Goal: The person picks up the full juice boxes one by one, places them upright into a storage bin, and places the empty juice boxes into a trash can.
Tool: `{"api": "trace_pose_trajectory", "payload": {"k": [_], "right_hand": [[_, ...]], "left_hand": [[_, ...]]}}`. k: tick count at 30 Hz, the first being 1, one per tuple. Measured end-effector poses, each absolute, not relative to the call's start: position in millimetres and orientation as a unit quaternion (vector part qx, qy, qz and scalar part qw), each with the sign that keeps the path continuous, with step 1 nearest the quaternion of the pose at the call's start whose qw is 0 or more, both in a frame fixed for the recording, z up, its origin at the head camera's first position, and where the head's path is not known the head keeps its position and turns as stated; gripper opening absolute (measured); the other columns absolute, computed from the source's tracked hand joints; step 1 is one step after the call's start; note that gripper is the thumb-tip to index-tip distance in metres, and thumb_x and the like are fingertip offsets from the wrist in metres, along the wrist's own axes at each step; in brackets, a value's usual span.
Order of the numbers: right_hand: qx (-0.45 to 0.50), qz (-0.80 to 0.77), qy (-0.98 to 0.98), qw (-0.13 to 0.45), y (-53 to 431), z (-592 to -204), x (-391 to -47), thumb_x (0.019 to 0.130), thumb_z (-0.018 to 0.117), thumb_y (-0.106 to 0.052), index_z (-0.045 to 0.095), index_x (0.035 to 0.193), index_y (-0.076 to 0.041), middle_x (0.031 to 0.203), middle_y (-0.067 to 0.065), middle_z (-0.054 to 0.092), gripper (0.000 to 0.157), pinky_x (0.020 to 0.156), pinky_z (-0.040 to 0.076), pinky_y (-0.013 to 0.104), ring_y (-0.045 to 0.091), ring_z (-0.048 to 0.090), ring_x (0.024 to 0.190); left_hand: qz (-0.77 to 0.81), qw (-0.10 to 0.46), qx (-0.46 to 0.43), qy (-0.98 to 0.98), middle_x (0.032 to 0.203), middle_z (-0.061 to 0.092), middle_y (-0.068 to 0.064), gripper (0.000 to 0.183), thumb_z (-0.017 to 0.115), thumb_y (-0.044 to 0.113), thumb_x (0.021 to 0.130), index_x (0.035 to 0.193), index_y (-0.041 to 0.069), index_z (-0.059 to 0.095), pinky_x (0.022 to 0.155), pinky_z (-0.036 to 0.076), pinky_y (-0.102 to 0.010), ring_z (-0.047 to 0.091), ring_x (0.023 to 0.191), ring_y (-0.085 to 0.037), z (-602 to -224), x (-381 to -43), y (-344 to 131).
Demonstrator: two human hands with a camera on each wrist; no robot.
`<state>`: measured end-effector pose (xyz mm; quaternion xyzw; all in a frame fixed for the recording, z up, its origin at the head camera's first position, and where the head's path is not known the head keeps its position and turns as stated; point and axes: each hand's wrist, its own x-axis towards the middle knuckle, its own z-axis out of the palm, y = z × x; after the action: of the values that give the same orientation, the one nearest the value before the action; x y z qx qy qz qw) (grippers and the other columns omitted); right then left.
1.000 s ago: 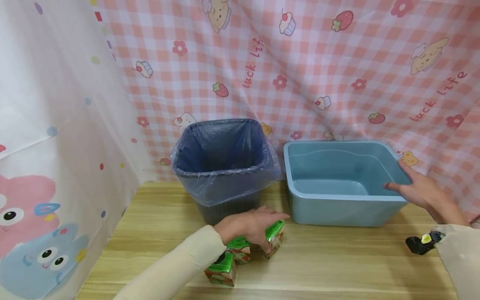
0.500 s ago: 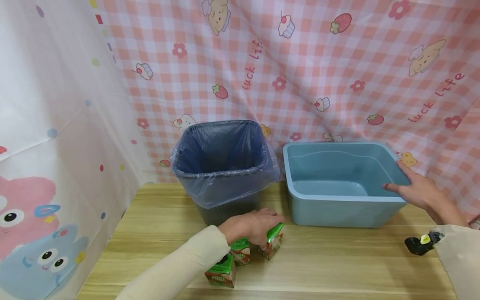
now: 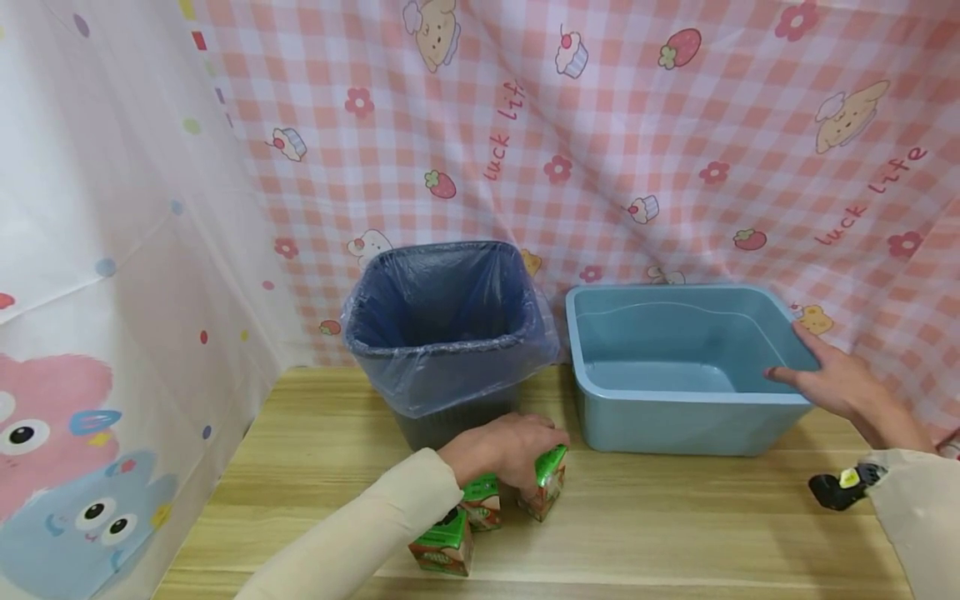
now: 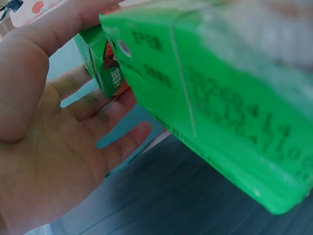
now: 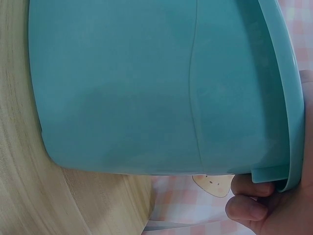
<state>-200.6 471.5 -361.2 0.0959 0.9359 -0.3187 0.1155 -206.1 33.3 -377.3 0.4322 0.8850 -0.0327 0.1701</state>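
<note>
My left hand point(image 3: 506, 450) reaches down over a small green-topped drink carton point(image 3: 551, 483), thumb and fingers on its sides as it stands on the table. Two more such cartons, a middle carton point(image 3: 482, 502) and a front carton point(image 3: 444, 546), stand just left of it, partly under the forearm. In the left wrist view a printed green carton top point(image 4: 195, 98) fills the foreground, and the held carton point(image 4: 98, 61) shows behind it, between thumb and fingers. My right hand point(image 3: 843, 379) grips the right end of a blue plastic basin point(image 3: 697, 397), fingers curled under its rim.
A dark bin point(image 3: 450, 425) lined with a clear plastic bag point(image 3: 442, 379) stands behind the cartons, left of the basin. All sit on a wood-grain table point(image 3: 645, 533). A pink checked curtain point(image 3: 637, 125) hangs directly behind, and a white printed curtain point(image 3: 135, 208) hangs at the left.
My left fingers have closed in around the rightmost carton, which has shifted very slightly. The right hand and basin hold still.
</note>
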Motion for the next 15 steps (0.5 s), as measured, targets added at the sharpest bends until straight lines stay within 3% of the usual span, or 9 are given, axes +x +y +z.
{"api": "trace_pose_trajectory", "payload": {"k": [5,11,15], "right_hand": [[0.100,-0.314,0.937,0.116,471.6,-361.8,-200.9,0.091,0.052,-0.066,-0.025,0.151,-0.020,0.148,0.047,-0.009,0.108,0.091,0.026,0.081,0.071,0.013,0.126],[0.097,-0.314,0.938,0.113,472.8,-362.4,-201.4,0.092,0.052,-0.066,-0.025,0.151,-0.020,0.148,0.047,-0.008,0.107,0.091,0.027,0.081,0.070,0.015,0.125],[0.098,-0.315,0.937,0.115,473.0,-362.2,-201.4,0.091,0.053,-0.066,-0.025,0.151,-0.020,0.148,0.047,-0.008,0.108,0.091,0.026,0.081,0.070,0.014,0.125]], "left_hand": [[-0.032,0.151,0.435,0.887,0.120,0.060,0.008,0.077,0.089,0.045,0.069,0.135,0.027,0.055,0.082,0.048,-0.024,0.056,0.101,-0.006,-377.9,-207.1,33.6],[-0.003,0.141,0.435,0.889,0.125,0.060,0.005,0.071,0.086,0.037,0.075,0.137,0.024,0.054,0.082,0.049,-0.026,0.059,0.104,-0.010,-367.4,-210.5,34.2],[0.039,0.138,0.438,0.887,0.120,0.060,0.005,0.070,0.084,0.037,0.077,0.137,0.021,0.053,0.077,0.048,-0.024,0.057,0.097,-0.010,-358.6,-211.9,33.1]]}}
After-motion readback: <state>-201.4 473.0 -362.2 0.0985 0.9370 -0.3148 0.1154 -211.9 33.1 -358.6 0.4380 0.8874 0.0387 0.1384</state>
